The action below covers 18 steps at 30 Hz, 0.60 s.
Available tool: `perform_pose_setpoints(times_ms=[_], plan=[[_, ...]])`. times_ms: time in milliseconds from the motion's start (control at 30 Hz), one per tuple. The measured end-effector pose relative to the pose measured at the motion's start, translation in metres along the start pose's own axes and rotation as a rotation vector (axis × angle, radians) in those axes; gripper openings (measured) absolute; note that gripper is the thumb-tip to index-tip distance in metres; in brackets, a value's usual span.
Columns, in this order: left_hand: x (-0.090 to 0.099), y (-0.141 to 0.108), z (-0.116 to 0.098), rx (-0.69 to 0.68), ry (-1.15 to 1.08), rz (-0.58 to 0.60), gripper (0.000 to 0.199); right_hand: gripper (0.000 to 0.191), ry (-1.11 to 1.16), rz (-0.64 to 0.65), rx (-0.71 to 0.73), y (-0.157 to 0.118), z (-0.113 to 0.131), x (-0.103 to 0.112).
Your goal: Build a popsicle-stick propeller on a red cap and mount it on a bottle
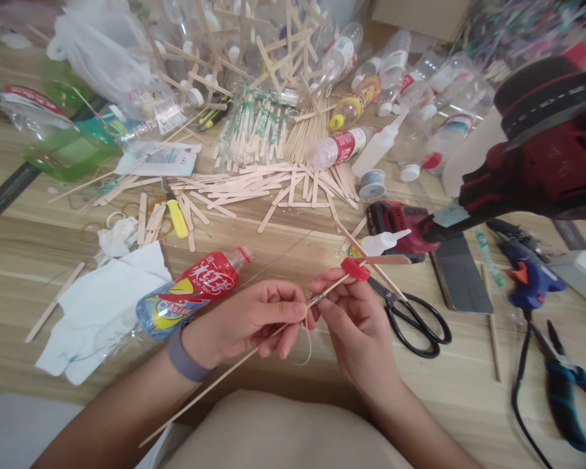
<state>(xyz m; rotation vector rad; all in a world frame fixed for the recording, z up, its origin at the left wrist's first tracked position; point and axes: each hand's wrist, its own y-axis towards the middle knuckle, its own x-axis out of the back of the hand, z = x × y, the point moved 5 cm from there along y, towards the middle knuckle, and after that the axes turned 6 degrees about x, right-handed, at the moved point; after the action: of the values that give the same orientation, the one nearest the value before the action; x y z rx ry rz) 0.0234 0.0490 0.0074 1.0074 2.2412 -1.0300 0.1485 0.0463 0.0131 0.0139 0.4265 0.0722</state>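
My left hand (273, 316) pinches a long thin wooden skewer (200, 398) that slants from my lap up to the right. My right hand (354, 319) is closed on the same skewer near its upper end, beside a small dark fastening (318, 298). A red bottle cap (355, 269) sits at that end, with flat wooden sticks (388, 260) attached like propeller blades. From my left fingers a pale thin strand (308, 345) curls downward. Black-handled scissors (417, 322) lie right of my right hand. An iced tea bottle (195, 290) lies on its side behind my left wrist.
Popsicle sticks (239, 185) are heaped mid-table, with plastic bottles (393, 65) behind. A red power drill (532, 156) stands at right. Nearby are a phone (461, 273), glue gun (527, 267), pliers (564, 391), glue bottle (381, 243), yellow-handled screwdriver (177, 218) and white paper (105, 309).
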Motion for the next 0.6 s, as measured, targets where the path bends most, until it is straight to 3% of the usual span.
perform_pose_setpoints(times_ms=[600], plan=[[0.0017,0.0002,-0.0001,-0.005,0.09,-0.068,0.025,0.024,-0.185,-0.067,0.001,0.0012,-0.0015,0.0061]])
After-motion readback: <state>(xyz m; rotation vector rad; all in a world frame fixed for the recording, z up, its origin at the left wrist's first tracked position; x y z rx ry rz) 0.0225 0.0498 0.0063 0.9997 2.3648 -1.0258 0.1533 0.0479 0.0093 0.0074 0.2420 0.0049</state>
